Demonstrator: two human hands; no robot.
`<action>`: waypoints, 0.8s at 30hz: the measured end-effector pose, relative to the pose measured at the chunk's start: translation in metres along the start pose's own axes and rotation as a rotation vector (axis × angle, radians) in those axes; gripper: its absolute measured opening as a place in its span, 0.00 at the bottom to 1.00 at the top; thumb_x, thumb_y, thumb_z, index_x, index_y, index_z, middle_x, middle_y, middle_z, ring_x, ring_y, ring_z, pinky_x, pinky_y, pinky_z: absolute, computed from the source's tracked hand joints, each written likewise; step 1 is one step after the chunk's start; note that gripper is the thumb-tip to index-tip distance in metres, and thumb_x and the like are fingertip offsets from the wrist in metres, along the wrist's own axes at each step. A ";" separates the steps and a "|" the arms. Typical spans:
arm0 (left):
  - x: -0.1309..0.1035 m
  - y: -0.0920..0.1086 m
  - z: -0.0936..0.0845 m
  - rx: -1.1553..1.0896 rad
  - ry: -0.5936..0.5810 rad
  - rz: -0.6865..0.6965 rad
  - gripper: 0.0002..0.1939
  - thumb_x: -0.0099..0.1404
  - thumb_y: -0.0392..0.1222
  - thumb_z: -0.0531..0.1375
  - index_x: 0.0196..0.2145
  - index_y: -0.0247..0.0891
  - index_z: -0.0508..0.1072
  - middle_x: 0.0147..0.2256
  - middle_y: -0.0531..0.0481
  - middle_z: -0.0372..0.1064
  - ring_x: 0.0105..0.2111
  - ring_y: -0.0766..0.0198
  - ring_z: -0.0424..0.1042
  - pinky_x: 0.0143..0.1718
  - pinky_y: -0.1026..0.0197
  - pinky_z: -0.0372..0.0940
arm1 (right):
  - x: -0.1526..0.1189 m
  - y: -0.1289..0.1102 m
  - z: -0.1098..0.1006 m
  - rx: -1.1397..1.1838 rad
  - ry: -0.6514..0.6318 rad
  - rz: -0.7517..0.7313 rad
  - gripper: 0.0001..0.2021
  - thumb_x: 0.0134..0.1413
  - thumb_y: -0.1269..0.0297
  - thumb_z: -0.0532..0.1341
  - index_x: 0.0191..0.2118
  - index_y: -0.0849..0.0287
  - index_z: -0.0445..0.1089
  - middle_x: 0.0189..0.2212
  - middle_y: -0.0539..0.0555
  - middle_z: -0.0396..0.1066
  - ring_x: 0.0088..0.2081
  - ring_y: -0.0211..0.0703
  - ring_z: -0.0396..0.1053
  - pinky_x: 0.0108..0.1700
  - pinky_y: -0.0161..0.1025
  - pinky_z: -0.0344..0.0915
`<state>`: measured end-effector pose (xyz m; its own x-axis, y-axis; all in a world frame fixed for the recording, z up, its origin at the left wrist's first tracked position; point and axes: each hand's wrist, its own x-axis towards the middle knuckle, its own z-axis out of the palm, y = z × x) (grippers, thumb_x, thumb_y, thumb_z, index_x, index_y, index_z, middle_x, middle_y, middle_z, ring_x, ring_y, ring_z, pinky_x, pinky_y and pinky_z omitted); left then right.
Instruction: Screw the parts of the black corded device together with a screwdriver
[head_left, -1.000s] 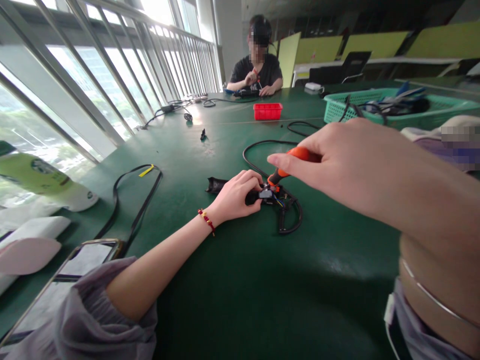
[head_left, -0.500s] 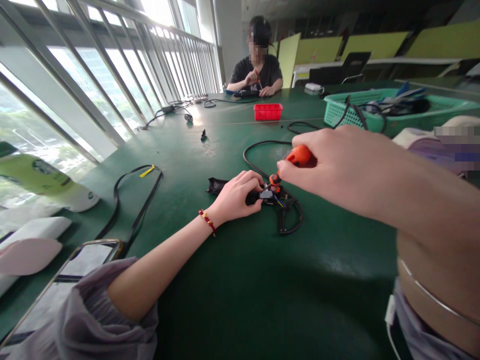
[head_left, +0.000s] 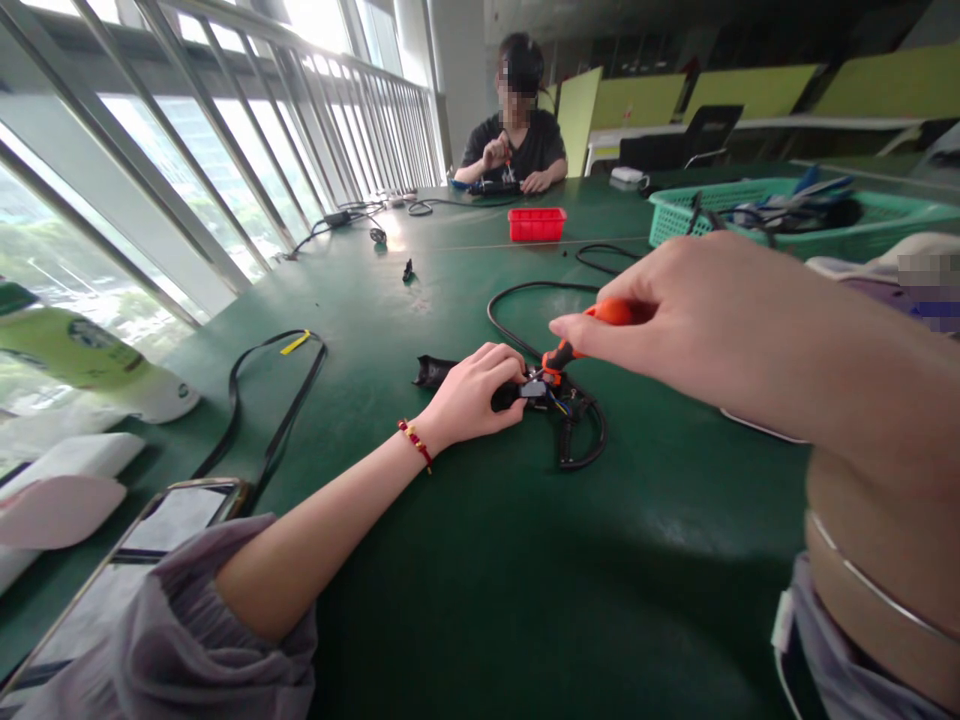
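Observation:
My left hand (head_left: 480, 392) is closed around a black corded device (head_left: 435, 373) that lies on the green table. The device's right end is opened up, with small coloured wires (head_left: 559, 402) and a grey part showing. My right hand (head_left: 697, 320) grips an orange-and-black screwdriver (head_left: 559, 356) by its handle. Its shaft slants down to the left, and the tip is at the opened end, near my left fingertips. Exactly what the tip touches is too small to tell. A black cable (head_left: 495, 310) curves on the table behind the device.
A red tray (head_left: 537, 225) and a green basket (head_left: 667, 215) of tools stand farther back. Across the table a person (head_left: 517, 140) works with a screwdriver. On the left are a strap (head_left: 289, 420), a phone (head_left: 172, 520) and a green-and-white bottle (head_left: 90, 350). A small black piece (head_left: 408, 270) lies mid-table.
My right hand has shifted slightly right, tilting the screwdriver so more of its handle shows. My left hand and the device have stayed put. The other person's raised hand moved slightly.

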<state>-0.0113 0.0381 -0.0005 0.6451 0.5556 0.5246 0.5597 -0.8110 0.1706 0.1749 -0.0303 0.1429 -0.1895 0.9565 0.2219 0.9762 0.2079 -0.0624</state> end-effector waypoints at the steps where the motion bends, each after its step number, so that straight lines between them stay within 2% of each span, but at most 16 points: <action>1: 0.000 0.000 0.000 -0.007 -0.002 -0.001 0.05 0.55 0.36 0.56 0.32 0.39 0.64 0.39 0.48 0.66 0.40 0.60 0.64 0.43 0.58 0.64 | 0.001 0.001 0.000 -0.007 -0.005 0.003 0.18 0.50 0.48 0.56 0.19 0.56 0.65 0.14 0.50 0.59 0.19 0.38 0.56 0.24 0.39 0.49; 4: -0.001 0.000 -0.001 -0.032 -0.006 -0.012 0.06 0.55 0.36 0.56 0.33 0.39 0.64 0.38 0.48 0.66 0.41 0.60 0.64 0.43 0.58 0.64 | 0.000 0.007 0.004 -0.015 0.027 -0.052 0.08 0.45 0.56 0.60 0.25 0.55 0.69 0.16 0.49 0.62 0.19 0.39 0.58 0.25 0.39 0.50; 6: -0.001 0.000 0.000 -0.042 -0.007 -0.031 0.08 0.54 0.36 0.57 0.34 0.39 0.65 0.38 0.48 0.67 0.41 0.60 0.64 0.43 0.57 0.64 | -0.001 0.011 0.008 -0.009 0.049 -0.120 0.06 0.46 0.59 0.59 0.28 0.54 0.69 0.17 0.49 0.63 0.20 0.40 0.60 0.25 0.38 0.51; 9: -0.002 0.000 0.000 -0.044 -0.005 -0.046 0.10 0.54 0.36 0.56 0.36 0.39 0.65 0.39 0.48 0.67 0.41 0.60 0.65 0.44 0.57 0.64 | -0.002 0.012 0.011 0.017 0.048 -0.156 0.07 0.50 0.58 0.57 0.30 0.53 0.70 0.18 0.49 0.64 0.20 0.41 0.61 0.25 0.39 0.52; 14: -0.001 -0.001 0.001 -0.053 -0.003 -0.039 0.06 0.54 0.36 0.57 0.32 0.39 0.64 0.37 0.48 0.67 0.41 0.60 0.65 0.44 0.56 0.64 | -0.001 0.004 0.007 0.038 0.043 -0.147 0.14 0.59 0.58 0.50 0.29 0.53 0.70 0.16 0.50 0.63 0.20 0.42 0.62 0.26 0.39 0.52; 17: -0.001 -0.001 0.001 -0.051 0.002 -0.042 0.06 0.54 0.36 0.57 0.31 0.39 0.63 0.37 0.48 0.67 0.40 0.60 0.64 0.43 0.57 0.64 | -0.003 0.002 0.007 0.035 0.107 -0.192 0.09 0.56 0.61 0.54 0.39 0.54 0.69 0.19 0.49 0.64 0.22 0.42 0.63 0.27 0.38 0.53; 19: -0.001 -0.001 0.001 -0.042 0.004 -0.039 0.06 0.54 0.36 0.57 0.31 0.39 0.63 0.37 0.49 0.66 0.39 0.61 0.64 0.42 0.58 0.64 | -0.003 0.004 0.009 0.080 0.135 -0.258 0.11 0.53 0.61 0.57 0.42 0.56 0.68 0.22 0.50 0.66 0.24 0.42 0.65 0.28 0.38 0.55; 22: 0.000 0.000 0.001 -0.015 0.006 -0.030 0.07 0.54 0.36 0.57 0.31 0.38 0.62 0.36 0.49 0.66 0.39 0.61 0.63 0.41 0.59 0.64 | -0.002 0.006 0.013 0.123 0.141 -0.299 0.07 0.53 0.61 0.57 0.35 0.57 0.70 0.24 0.51 0.67 0.27 0.43 0.67 0.31 0.38 0.59; 24: 0.000 0.000 0.001 -0.004 0.006 -0.026 0.06 0.54 0.37 0.57 0.31 0.39 0.62 0.36 0.49 0.66 0.38 0.61 0.63 0.41 0.59 0.64 | 0.001 0.007 0.016 0.104 0.157 -0.257 0.11 0.55 0.57 0.56 0.27 0.57 0.69 0.20 0.51 0.64 0.27 0.44 0.68 0.31 0.39 0.60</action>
<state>-0.0109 0.0381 -0.0015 0.6271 0.5754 0.5250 0.5741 -0.7970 0.1877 0.1803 -0.0250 0.1270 -0.4019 0.8282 0.3906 0.8809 0.4661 -0.0818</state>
